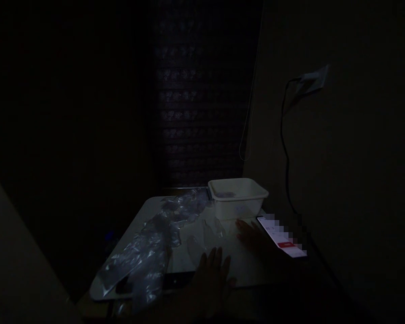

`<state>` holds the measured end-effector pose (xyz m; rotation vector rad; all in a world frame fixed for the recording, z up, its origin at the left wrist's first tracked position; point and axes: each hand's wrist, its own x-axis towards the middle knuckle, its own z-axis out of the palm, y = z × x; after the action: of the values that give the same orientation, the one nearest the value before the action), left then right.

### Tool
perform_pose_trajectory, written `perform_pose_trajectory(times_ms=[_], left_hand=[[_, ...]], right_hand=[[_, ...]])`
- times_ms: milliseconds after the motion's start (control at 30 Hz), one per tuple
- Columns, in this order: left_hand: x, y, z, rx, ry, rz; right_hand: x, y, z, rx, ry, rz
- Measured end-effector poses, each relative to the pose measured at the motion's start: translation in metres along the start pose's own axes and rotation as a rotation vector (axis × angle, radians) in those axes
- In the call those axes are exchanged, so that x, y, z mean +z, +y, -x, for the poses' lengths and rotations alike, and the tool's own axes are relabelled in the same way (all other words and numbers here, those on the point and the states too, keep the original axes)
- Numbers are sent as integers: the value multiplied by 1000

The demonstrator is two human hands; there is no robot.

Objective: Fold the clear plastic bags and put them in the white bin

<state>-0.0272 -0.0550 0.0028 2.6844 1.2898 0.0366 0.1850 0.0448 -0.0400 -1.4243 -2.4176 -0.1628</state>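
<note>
My left hand (211,276) is over the near part of a small white table (185,234), its fingers stretched out and apart. Just beyond its fingertips lie thin clear plastic pieces (207,236). My right hand (250,234) is farther forward and to the right, fingers extended and holding nothing I can see, close to the front of a white plastic basin (239,208). Crumpled clear plastic bags or sheeting (151,240) cover the table's left side and hang over its near edge. Darkness hides much of both hands.
A lit phone (283,238) lies right of my right hand. From a wall socket (312,83) a black cable (286,157) runs down behind it. A dark blind (198,112) with a pull cord (245,144) hangs behind the table. Something blue (109,235) shows at left.
</note>
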Motion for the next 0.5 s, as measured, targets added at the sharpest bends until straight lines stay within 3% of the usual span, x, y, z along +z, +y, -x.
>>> perform_pose_trajectory(times_ms=[100,233,500], left_hand=[[-2,7,0,-3,-41,3],[1,10,1,-14,-75,9],[3,11,3,-11,-94,68]], right_hand=[[-8,-27,2,-145,-8,-31],[-12,-55,-1,-206,-45,-62],[-8,-58,-38,-33,-110,20]])
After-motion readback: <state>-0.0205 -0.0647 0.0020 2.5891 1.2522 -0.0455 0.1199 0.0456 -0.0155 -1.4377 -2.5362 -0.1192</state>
